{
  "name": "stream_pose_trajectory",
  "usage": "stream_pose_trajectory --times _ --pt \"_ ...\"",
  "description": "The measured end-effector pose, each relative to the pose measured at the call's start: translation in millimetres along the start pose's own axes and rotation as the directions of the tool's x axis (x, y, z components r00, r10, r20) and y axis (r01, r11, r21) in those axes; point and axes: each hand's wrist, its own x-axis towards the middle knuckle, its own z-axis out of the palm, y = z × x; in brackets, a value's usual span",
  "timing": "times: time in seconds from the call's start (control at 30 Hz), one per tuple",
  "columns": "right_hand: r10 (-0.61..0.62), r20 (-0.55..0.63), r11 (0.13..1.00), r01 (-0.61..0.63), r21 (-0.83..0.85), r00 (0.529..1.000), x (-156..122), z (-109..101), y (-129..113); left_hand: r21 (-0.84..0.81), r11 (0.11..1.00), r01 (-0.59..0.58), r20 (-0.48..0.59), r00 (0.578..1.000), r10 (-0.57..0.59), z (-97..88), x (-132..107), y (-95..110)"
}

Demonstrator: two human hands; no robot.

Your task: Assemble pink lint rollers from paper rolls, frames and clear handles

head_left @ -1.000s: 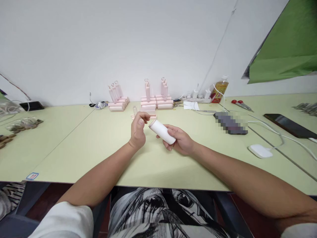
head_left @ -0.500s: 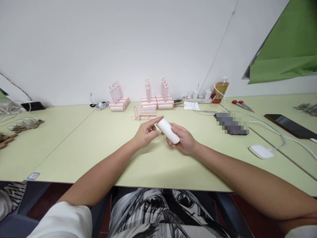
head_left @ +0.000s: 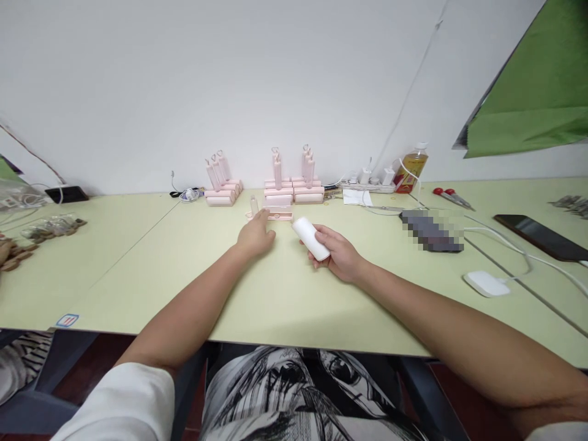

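Observation:
My right hand (head_left: 339, 252) is closed around a smooth white roll (head_left: 311, 239), holding it tilted above the table. My left hand (head_left: 256, 236) reaches forward with its thumb apart from its fingers, and nothing shows in it. Its fingertips are at an open pink case (head_left: 281, 216), partly covering the near left end; whether they touch it I cannot tell. Beside that case stands a small clear pinkish tube (head_left: 254, 205), its base partly hidden by my fingers.
Pink cases with white rolls (head_left: 309, 197) are stacked by the wall, with pink looped handles (head_left: 278, 171) upright on them. Right of these are a power strip (head_left: 367, 185), a drink bottle (head_left: 412, 168), red-handled pliers (head_left: 452, 197), a phone (head_left: 537, 236) and a white charger (head_left: 486, 283).
My left hand has left the white roll and moved forward and left to the open pink case. My right hand keeps the roll, nearly in place.

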Motion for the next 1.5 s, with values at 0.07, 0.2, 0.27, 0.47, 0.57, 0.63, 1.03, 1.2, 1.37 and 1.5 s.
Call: stream_pose_trajectory --times 0.07,0.2,0.27,0.47,0.57,0.63,1.03,1.2,1.37,1.5 --pt "0.008 -0.003 1.0 -0.008 -0.017 1.0 0.2 0.6 0.4 0.052 0.997 0.052 -0.008 0.999 -0.052 -2.1 7.7 -10.0" --pt "0.017 0.01 0.999 -0.016 -0.041 1.0 -0.3 2.1 1.2 0.067 0.995 0.068 0.004 0.998 -0.068 -2.1 13.6 -17.4" --pt "0.019 0.016 0.998 -0.018 -0.052 1.0 -0.2 2.4 1.4 0.064 0.996 0.062 0.018 0.998 -0.063 0.2 13.9 -17.2" --pt "0.015 0.003 0.997 -0.014 -0.07 1.0 0.2 1.2 1.6 0.028 0.999 0.041 -0.047 0.998 -0.039 2.2 13.5 -14.1" --pt "0.009 -0.002 0.997 -0.009 -0.071 1.0 -0.2 1.7 1.4 0.018 1.0 0.011 -0.065 0.998 -0.01 1.9 12.9 -14.4" --pt "0.003 -0.002 0.998 -0.003 -0.068 1.0 -0.6 2.6 1.1 0.033 0.999 -0.03 -0.023 0.999 0.031 2.9 12.5 -15.0" --pt "-0.029 -0.121 1.0 0.029 0.004 0.992 -1.0 3.9 -3.1 -0.112 0.985 -0.128 0.121 0.983 0.142 -3.1 2.9 -4.5" --pt "0.009 -0.16 1.0 -0.01 -0.001 0.987 0.0 5.7 -3.0 -0.147 0.953 -0.266 0.324 0.897 0.3 -11.3 -5.9 -5.1" --pt "0.06 -0.337 0.998 -0.053 0.029 0.94 7.4 3.6 -1.7 -0.17 0.916 -0.362 0.298 0.868 0.398 -11.6 -12.2 0.7" --pt "0.041 -0.421 0.998 -0.019 0.057 0.906 11.9 -0.3 -1.9 -0.171 0.874 -0.456 0.233 0.843 0.485 -9.3 -19.1 14.1"
